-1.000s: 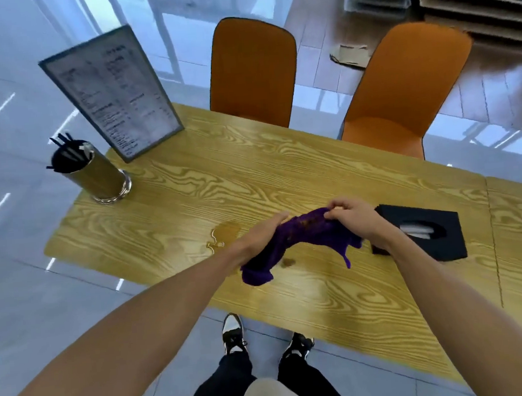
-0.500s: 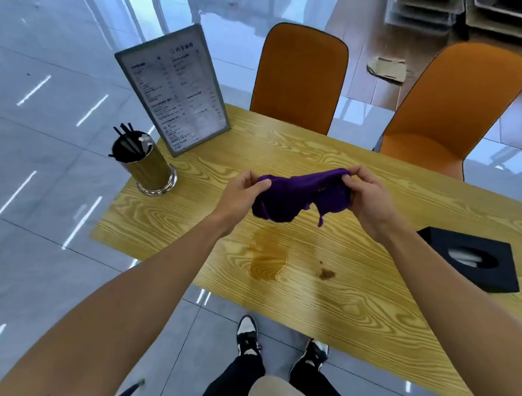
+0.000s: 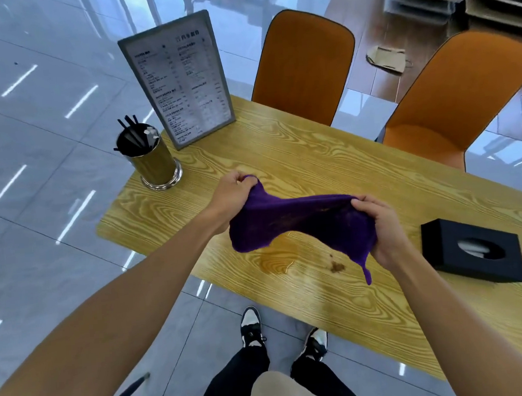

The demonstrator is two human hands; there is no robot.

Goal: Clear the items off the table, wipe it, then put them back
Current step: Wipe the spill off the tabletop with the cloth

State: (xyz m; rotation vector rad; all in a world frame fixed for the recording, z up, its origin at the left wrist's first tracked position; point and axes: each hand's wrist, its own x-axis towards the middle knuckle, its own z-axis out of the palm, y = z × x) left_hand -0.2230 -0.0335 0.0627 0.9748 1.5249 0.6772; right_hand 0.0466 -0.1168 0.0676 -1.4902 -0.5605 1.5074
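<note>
Both hands (image 3: 304,207) stretch a purple cloth (image 3: 302,222) above the table (image 3: 312,156)

I'm getting a bright, evenly lit feed with daylight coming in from about twelve o'clock. The glossy floor (image 3: 29,128) throws back white streaks of glare at nine and ten o'clock, and a broad pale sheen washes out the tiles near the top. The table (image 3: 329,167) shows its wood grain sharply, and the wet patch (image 3: 275,260) on it gives a soft shine. Shadows are faint and diffuse. Wide-angle distortion bends straight lines toward the edges and stretches both forearms at the bottom corners. The print on the menu stand (image 3: 181,79) is too soft to read.
</note>
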